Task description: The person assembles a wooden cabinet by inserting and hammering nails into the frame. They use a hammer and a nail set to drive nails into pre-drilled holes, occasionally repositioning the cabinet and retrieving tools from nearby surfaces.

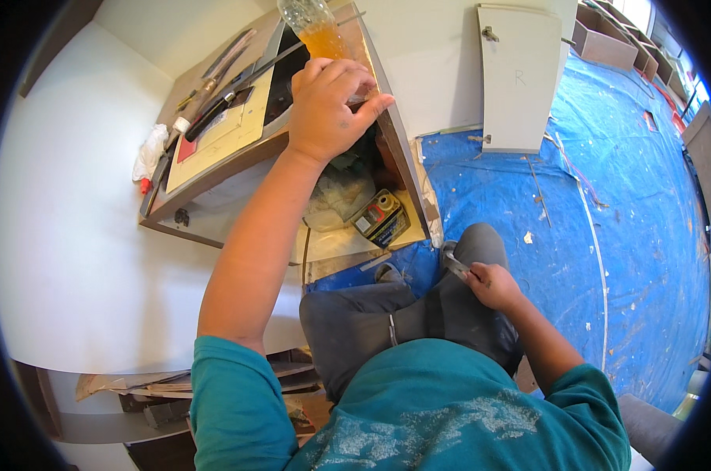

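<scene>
My left hand (329, 110) is raised over the top edge of an open wooden cabinet (249, 153). Its fingers are wrapped round one end of a clear bottle (321, 35) with orange liquid in it. Part of the bottle is hidden by the hand, and part lies beyond the upper rim of the view. Low by my right thigh, my right hand (490, 284) is closed round a grey metal hand tool (454, 264), whose exact kind I cannot make out. Inside the cabinet are a black and yellow box (383, 220) and crumpled plastic bags (339, 196).
On the cabinet top lie a black-handled tool (210, 115) and a white bottle with a red tip (149, 155). A white door panel (520, 78) leans on the wall. Blue sheeting (544, 267) with scraps covers the floor. Wood pieces (159, 385) are stacked at lower left.
</scene>
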Available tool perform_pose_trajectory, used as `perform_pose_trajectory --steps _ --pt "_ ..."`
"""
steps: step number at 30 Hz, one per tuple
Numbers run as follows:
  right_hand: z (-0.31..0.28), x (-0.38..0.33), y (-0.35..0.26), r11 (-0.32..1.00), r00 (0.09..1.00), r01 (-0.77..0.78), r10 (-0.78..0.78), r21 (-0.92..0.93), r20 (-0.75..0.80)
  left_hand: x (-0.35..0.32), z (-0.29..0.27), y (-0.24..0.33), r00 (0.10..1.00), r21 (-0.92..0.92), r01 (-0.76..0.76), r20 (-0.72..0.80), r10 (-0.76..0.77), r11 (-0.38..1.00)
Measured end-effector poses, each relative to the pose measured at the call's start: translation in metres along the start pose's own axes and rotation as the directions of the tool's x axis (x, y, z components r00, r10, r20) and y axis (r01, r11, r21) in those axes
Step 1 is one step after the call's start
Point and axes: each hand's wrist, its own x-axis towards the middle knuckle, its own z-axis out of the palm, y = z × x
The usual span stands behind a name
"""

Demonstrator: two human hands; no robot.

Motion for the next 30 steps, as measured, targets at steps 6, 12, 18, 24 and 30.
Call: perform_pose_trajectory --steps 6,12,18,24,30 --pt "0.0 0.001 0.004 0.999 0.999 0.031 -0.031 0.017 -0.007 0.003 -0.011 0.002 0.983 -0.002 -0.009 0.182 0.009 1.0" --pt "-0.002 0.003 0.007 0.999 1.0 -0.001 0.001 0.042 0.015 0.002 -0.008 -0.002 0.985 -0.045 0.017 0.174 -0.009 0.999" --pt "-0.002 0.003 0.01 0.999 1.0 -0.011 0.01 0.049 0.015 -0.002 -0.013 0.0 0.956 0.116 -0.112 0.284 0.075 0.987" --pt "-0.002 0.001 0.007 0.999 1.0 -0.016 0.016 0.052 0.001 -0.003 -0.016 0.004 0.978 0.059 -0.023 0.208 0.01 0.998" --pt "0.0 0.003 0.004 0.999 0.999 -0.027 0.026 0.045 0.02 -0.006 -0.019 0.0 0.98 0.006 -0.009 0.198 0.008 1.0"
